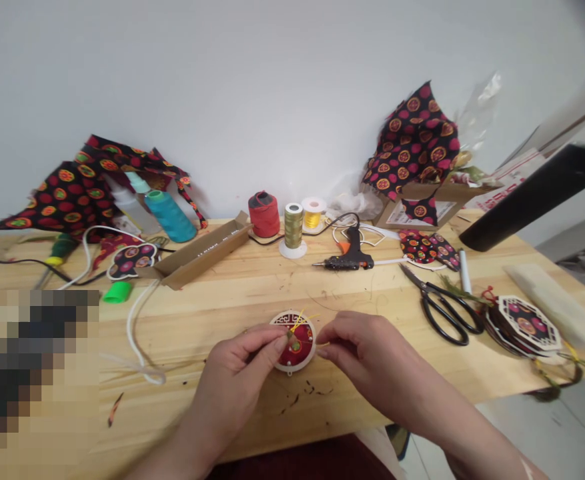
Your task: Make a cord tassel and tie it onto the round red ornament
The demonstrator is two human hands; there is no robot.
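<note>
A round ornament (301, 333) with a white openwork rim and dark red patterned fabric lies on the wooden table in front of me. Over its middle, my left hand (242, 363) pinches a small olive-green bundle (291, 335), possibly thread, between thumb and fingertips. Bits of yellow cord (299, 321) stick up from it across the ornament. At the ornament's right edge my right hand (372, 347) is closed in a pinch on a thin yellow thread (325, 344). A fine line of thread seems to run between both hands.
Black scissors (445, 310) and a stack of finished ornaments (527, 323) lie right. Behind are a black glue gun (349, 255), thread spools (293, 225), a long cardboard tray (205, 250) and patterned fabric (412, 143). A white cable (135, 333) loops at left beside a green cap (117, 291).
</note>
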